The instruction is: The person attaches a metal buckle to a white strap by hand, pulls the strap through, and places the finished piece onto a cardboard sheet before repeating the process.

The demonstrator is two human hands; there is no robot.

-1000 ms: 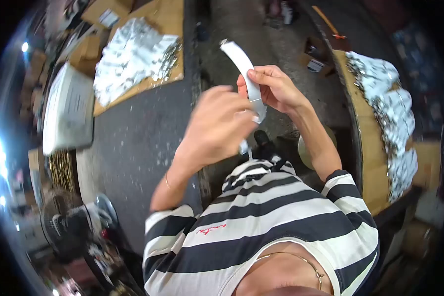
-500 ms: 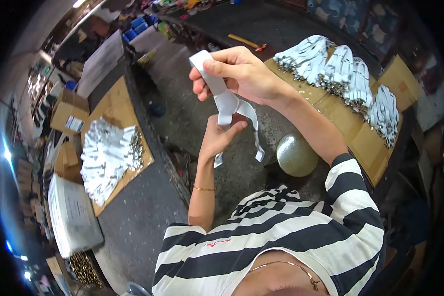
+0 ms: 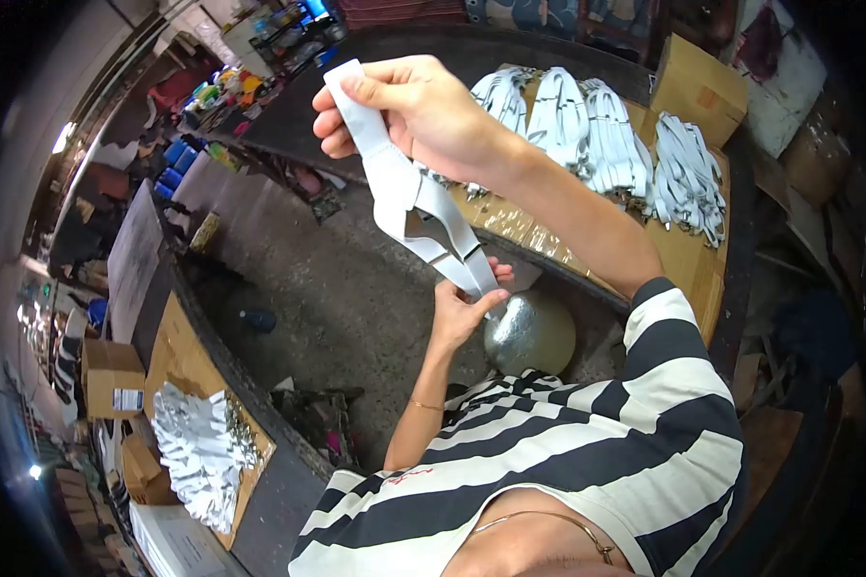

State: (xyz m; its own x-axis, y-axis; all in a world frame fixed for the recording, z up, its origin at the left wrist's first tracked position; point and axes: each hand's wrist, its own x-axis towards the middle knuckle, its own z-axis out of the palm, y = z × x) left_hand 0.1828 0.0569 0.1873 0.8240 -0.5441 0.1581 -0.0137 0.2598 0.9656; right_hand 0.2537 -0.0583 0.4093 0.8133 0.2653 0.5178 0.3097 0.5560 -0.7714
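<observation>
A pair of white elastic suspenders [image 3: 392,183] is stretched at a slant between my two hands, its wide single band at the top splitting at a sewn joint into two narrower straps. High up, my right hand [image 3: 404,106] pinches the single band near its end between thumb and fingers. Lower down, my left hand [image 3: 464,310] is closed around the two narrower straps, which come together at the thumb. Whatever hangs below that thumb is mostly hidden.
Bundles of white straps with metal clips [image 3: 587,135] lie on cardboard [image 3: 693,274] at the right. Another pile of straps [image 3: 197,457] sits on the left table. A round stool [image 3: 529,335] stands before me. Boxes [image 3: 114,378] are at the left edge.
My left hand has slid down the straps, away from my right hand, and the suspenders are now drawn out straighter. My right hand has risen slightly. The view has turned to the right.
</observation>
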